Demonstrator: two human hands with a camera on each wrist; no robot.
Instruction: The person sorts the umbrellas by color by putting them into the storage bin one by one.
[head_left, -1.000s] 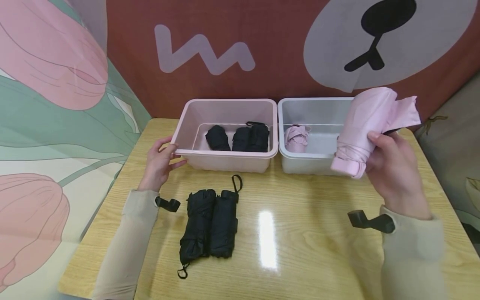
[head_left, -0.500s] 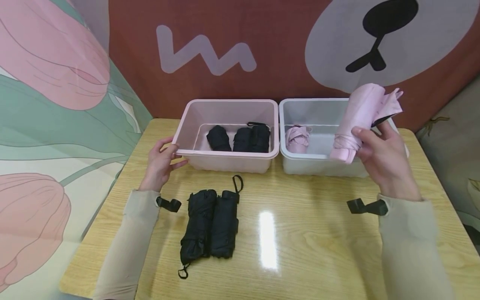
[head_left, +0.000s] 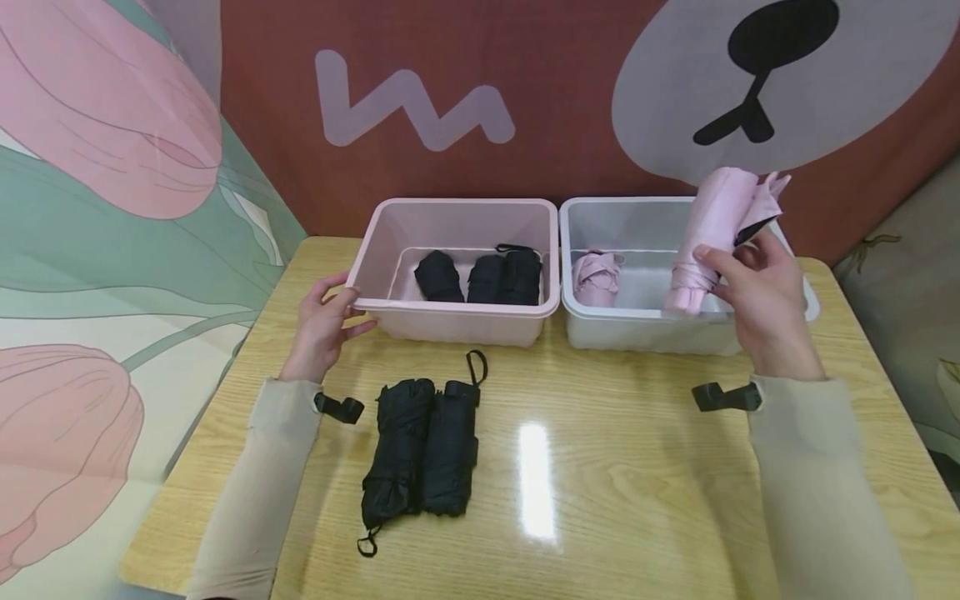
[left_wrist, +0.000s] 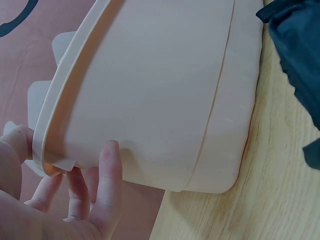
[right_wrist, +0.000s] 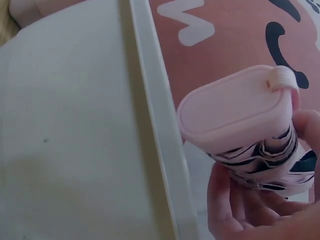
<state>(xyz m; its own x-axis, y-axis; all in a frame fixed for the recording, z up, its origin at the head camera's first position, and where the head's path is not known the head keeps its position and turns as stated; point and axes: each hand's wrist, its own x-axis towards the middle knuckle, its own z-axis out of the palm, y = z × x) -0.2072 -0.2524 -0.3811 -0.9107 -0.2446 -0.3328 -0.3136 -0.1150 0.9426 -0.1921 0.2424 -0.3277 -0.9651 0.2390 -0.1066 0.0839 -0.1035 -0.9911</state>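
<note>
My right hand grips a folded pink umbrella, tilted, over the right part of the pale grey bin. Its flat pink handle end shows beside the bin's rim in the right wrist view. A second pink umbrella stands at that bin's left side. At the left, my left hand pinches the front left corner of the pink bin, thumb at the rim and fingers under it. Several folded black umbrellas are inside the pink bin.
Two black folded umbrellas lie side by side on the wooden table, in front of the pink bin. The two bins stand next to each other at the table's back, before a printed brown wall cloth.
My right hand has moved left and away from me with the pink umbrella, bringing it over the grey bin. The left hand keeps its hold on the pink bin.
</note>
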